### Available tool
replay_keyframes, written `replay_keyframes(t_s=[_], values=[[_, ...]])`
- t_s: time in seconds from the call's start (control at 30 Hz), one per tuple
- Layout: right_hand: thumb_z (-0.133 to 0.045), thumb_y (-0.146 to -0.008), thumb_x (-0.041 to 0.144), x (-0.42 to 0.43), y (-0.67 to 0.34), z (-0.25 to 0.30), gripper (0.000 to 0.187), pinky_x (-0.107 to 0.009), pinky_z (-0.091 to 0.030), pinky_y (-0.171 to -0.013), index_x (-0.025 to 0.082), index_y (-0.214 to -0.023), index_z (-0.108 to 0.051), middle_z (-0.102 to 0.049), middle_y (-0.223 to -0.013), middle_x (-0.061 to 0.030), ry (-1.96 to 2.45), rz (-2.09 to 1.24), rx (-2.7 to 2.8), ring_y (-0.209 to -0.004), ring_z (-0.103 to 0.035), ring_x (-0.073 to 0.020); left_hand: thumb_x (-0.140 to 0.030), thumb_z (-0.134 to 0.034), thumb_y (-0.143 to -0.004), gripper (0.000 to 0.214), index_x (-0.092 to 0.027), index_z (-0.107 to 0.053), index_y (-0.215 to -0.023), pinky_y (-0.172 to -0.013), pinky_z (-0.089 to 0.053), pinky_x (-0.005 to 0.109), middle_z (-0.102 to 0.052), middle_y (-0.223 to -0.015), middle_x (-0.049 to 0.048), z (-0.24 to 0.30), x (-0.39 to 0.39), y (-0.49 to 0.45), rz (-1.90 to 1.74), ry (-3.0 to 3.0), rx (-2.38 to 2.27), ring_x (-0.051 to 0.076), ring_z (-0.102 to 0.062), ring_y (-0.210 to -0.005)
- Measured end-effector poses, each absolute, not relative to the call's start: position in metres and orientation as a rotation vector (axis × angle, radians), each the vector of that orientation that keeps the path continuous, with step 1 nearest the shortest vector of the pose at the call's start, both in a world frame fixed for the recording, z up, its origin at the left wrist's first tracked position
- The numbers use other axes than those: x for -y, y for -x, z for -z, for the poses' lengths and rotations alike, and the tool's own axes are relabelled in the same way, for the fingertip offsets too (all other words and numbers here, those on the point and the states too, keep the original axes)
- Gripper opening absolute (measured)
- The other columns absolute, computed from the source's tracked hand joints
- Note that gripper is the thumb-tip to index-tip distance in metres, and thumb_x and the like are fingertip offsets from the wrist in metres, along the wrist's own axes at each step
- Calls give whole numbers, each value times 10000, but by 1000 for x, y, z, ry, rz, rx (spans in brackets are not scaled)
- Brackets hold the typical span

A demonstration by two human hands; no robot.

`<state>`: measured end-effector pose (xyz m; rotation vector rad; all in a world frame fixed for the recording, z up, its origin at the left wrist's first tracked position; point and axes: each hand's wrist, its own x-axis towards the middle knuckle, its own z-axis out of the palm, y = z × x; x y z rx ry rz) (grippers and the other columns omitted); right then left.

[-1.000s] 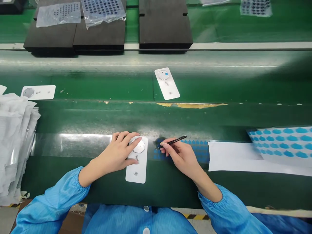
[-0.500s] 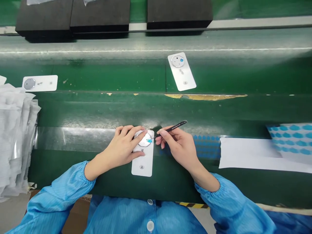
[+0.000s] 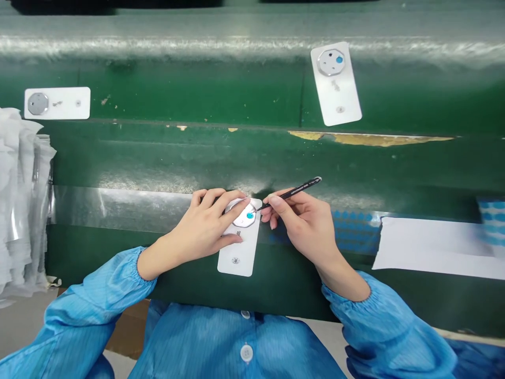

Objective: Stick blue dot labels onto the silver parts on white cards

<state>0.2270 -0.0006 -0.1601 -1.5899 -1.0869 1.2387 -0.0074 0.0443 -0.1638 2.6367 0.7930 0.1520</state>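
A white phone back cover lies on the green bench with a round silver camera ring at its top end. My left hand rests over the cover's left side, fingers spread, index finger across the ring and thumb on the white surface below. Between finger and thumb, my right hand pinches black tweezers. Their fine tip reaches the ring beside a round blue sticker, which sits inside it. Whether the tip touches the sticker I cannot tell.
Another cover with a blue dot lies at the back right, and one without a visible dot at the back left. Bagged sheets are stacked left. Right are a blue-dot sheet and white paper. Bench coating is chipped.
The blue sticker looked partly raised and uneven; now it shows as a round dot on the ring. The tweezers' tip stays close to it. The view has tilted down towards the bench.
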Motion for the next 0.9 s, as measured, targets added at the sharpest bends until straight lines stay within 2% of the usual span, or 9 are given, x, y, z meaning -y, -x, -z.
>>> replay_keyframes(t_s=[0.33,0.5,0.67,0.8,0.9], values=[[-746,-945,552,2,-226,162,351,-293,-567,-507,206,-883,-743,-756,-701,-39,1588,-1200,1124,-528,-668,-165,-517,-666,-998,688,-208,-434,-1567,-1032,-336,517,-508,-1557,171,164,-45,6,-121,-2625,-796,395,-454,-1325],[-728,-971,514,2,-228,166,312,-291,-575,-527,209,-911,-745,-761,-719,-32,1585,-1176,1158,-530,-666,-156,-518,-683,-989,704,-172,-442,-1552,-1036,-336,515,-505,-1567,160,164,-44,7,-129,-2633,-791,386,-444,-1324],[-699,-1002,458,6,-226,167,237,-306,-593,-568,228,-956,-734,-749,-726,-16,1560,-1135,1230,-576,-692,-168,-528,-655,-1005,723,-216,-386,-1598,-1017,-339,509,-500,-1580,142,166,-44,8,-139,-2612,-799,383,-446,-1332],[-664,-1024,388,9,-226,165,172,-332,-575,-571,237,-954,-707,-732,-781,-28,1549,-920,1340,-599,-688,-180,-541,-640,-1010,725,-214,-381,-1604,-1031,-332,519,-496,-1581,150,166,-44,8,-134,-2620,-801,383,-452,-1327],[-580,-1052,309,12,-231,160,153,-407,-593,-703,245,-949,-674,-720,-882,-76,1464,-587,1519,-787,-721,-243,-538,-654,-1004,703,-173,-434,-1564,-1032,-337,509,-506,-1564,159,166,-43,8,-143,-2637,-808,373,-458,-1314]])
